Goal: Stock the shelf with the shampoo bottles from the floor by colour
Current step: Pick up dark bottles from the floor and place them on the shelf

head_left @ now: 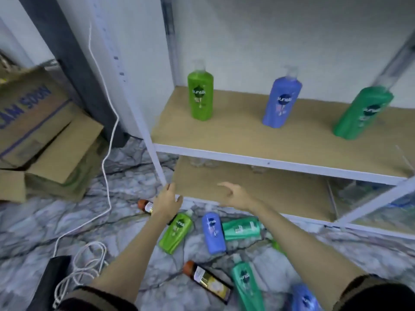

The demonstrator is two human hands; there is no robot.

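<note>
Nearest you on the marbled floor [67, 223], a blue bottle [306, 299] lies at the bottom edge of the view, with a teal-green bottle [246, 286] and a dark bottle with an orange-brown cap [207, 281] just left of it. Beyond these, a lime-green bottle [176, 235], a second blue bottle [213, 232] and another teal-green bottle [241, 227] lie side by side near the front of the shelf unit [258, 161]. Your left hand [167, 202] reaches over them with fingers relaxed and holds nothing; a second dark bottle [146, 206] lies partly hidden behind it. Your right hand [233, 195] hovers over the front edge of the lower board [280, 194], fingers loose and empty. On the upper board [247, 133], three bottles stand well apart: a lime-green one [200, 97] near the left back corner, a blue one [281, 102] in the middle, a dark green one [362, 113] toward the right. Off left, cardboard boxes [45, 135] sit by the wall, and a white cable [105, 158] trails down to the floor.
</note>
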